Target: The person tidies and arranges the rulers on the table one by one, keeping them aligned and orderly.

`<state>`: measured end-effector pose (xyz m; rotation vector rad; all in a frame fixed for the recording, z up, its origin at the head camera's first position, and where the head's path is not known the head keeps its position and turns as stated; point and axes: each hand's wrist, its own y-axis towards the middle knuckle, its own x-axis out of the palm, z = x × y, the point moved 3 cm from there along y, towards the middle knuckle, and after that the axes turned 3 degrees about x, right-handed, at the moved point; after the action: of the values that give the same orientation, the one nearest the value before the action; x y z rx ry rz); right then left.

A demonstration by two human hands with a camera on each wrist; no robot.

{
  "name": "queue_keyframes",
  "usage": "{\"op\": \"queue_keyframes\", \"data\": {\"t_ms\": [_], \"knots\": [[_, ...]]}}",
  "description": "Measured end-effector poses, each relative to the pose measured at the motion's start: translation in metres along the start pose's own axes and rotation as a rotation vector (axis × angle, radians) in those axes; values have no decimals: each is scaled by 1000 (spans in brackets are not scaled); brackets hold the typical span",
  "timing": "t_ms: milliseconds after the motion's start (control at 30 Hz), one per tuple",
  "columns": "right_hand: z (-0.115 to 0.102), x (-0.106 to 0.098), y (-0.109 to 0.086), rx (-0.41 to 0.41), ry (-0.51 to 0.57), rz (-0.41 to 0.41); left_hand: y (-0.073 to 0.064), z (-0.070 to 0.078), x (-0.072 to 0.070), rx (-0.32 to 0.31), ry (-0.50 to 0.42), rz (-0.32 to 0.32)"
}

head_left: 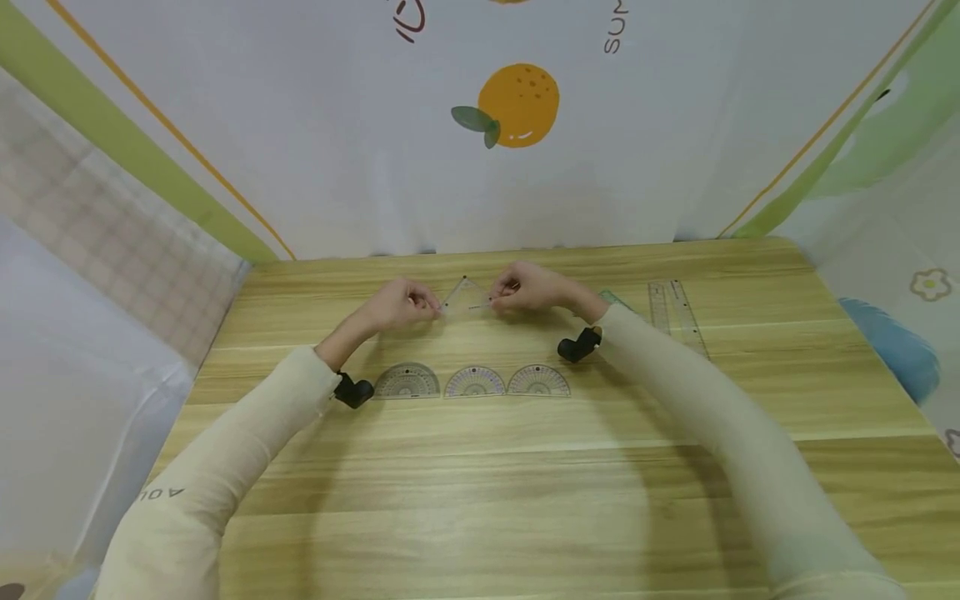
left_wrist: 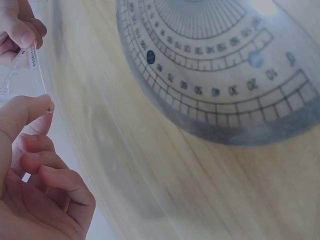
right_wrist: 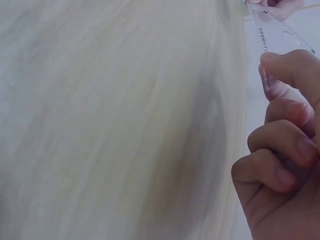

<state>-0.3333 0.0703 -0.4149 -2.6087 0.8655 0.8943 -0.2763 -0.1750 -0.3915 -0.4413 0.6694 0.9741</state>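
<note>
A clear set square is held up near the back of the table, its right-angled corner pointing away. My left hand pinches its left corner between thumb and forefinger. At the opposite corner my right hand pinches it the same way, as the right wrist view shows with the printed set square reaching between the two hands. In front of the hands three clear protractors lie in a row: a left protractor, a middle protractor and a right protractor.
To the right, beyond the right forearm, lie a clear ruler and a long clear set square. A green piece shows partly behind the right wrist. The wooden table meets a printed curtain at the back.
</note>
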Motion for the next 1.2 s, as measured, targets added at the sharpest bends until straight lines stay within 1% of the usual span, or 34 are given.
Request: {"op": "queue_keyframes", "data": {"t_ms": [167,333,500,667,800,1033,1200], "knots": [[0,-3,-6,7,60,18,-1,4,-1,23,-12,6],[-4,-3,-10,-29,83,15,-2,2,-1,44,-24,11],[-5,-4,-16,-43,86,32,-2,5,0,39,-23,18],[-4,-7,-22,-48,93,66,-3,12,2,43,-42,16],[-2,-8,-27,-48,115,82,-3,15,3,30,-59,15],[-1,-13,-36,-56,185,105,-3,20,2,6,-153,55],[-4,-17,-46,-66,213,132,-2,23,4,30,-176,62]]}}
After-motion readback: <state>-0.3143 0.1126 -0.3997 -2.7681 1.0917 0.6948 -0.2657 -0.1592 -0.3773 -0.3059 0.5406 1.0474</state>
